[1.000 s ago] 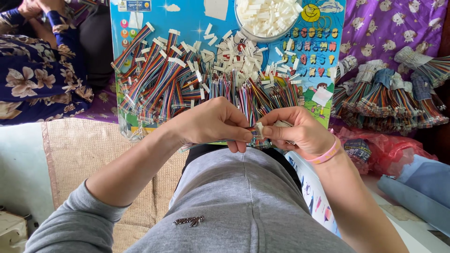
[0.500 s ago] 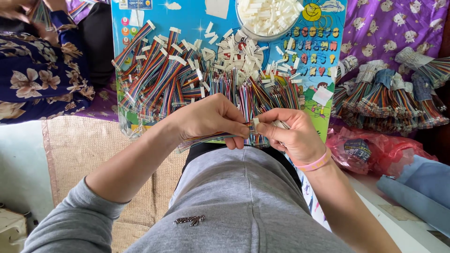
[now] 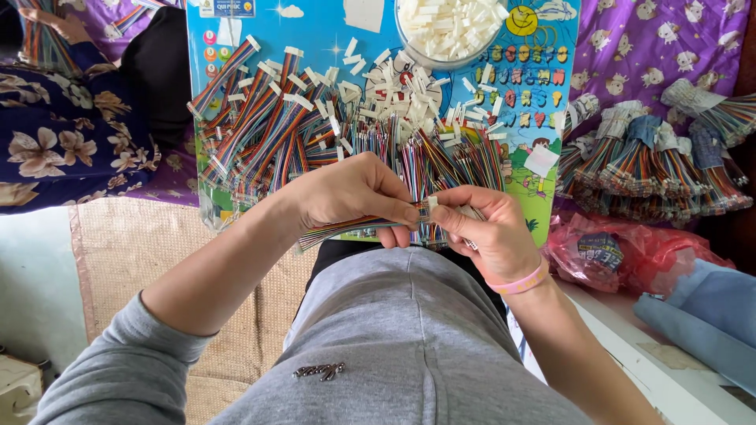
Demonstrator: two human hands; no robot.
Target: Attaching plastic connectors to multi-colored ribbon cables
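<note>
the left hand (image 3: pixel 354 193) pinches a flat rainbow-coloured ribbon cable (image 3: pixel 346 230) trailing leftward, its tip meeting the small white plastic connector (image 3: pixel 432 203) gripped by the right hand (image 3: pixel 488 232).

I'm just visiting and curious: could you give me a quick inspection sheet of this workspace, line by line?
Surface: a bright blue picture board lies flat, serving as the worktop.
Job's things: a flat rainbow ribbon cable, with a small white connector at its end.
Clutter: heaps of loose cables; a bowl of white connectors; tied cable bundles; a red plastic bag.
Grippers: left hand pinches the ribbon cable; right hand pinches the connector end.
Cables: only the ribbon cables themselves.
Surroundings: woven mat, purple patterned cloth, another person in flowered clothing.
</note>
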